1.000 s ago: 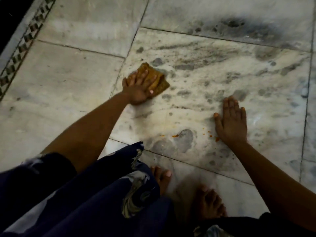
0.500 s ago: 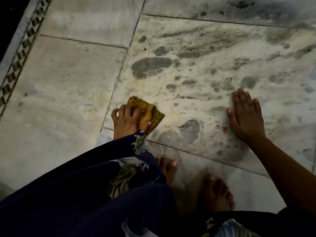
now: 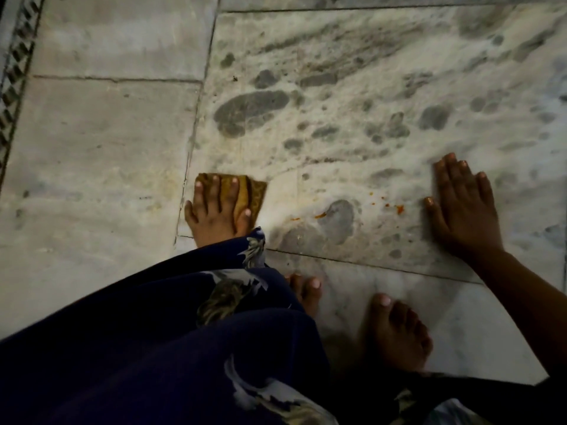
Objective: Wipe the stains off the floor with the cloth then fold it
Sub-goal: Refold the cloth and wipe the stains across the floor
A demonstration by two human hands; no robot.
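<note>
The cloth (image 3: 250,194), a small folded pad of mustard-yellow woven fabric, lies flat on the marble floor (image 3: 101,167) just right of a tile joint. The left hand (image 3: 214,210) presses on it with fingers straight and slightly spread, covering most of its left portion. Orange stains (image 3: 399,208), small crumb-like specks and smears, sit on the same veined slab, between the cloth and the right hand (image 3: 460,210). The right hand rests flat, fingers extended and close together. Grey blotches nearby appear to be wet patches, though dim light prevents certainty. Two bare feet (image 3: 395,329) stand on the adjoining tile.
</note>
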